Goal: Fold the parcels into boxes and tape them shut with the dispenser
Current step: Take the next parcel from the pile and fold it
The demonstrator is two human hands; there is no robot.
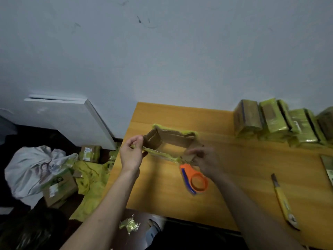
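Pinching the left end of the cardboard parcel (169, 139) between curled fingers, the left hand (131, 154) props it open at mid-table (162, 186); the right hand (205, 160) grips the near right flap, blurred. Folding looks to be underway. Next, probably squaring flaps, then reaching the orange tape dispenser (195, 179) lying just nearer. Both forearms extend from the near edge.

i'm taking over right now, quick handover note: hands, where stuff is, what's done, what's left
Left hand pinches the left end of the open box; right hand grips its right end, blurred.
Box is held over the table, flaps open, untaped.
Dispenser lies by the right wrist; knife further right.
Done: taped boxes stacked at the back right.
Left: fold this box shut and tape it.
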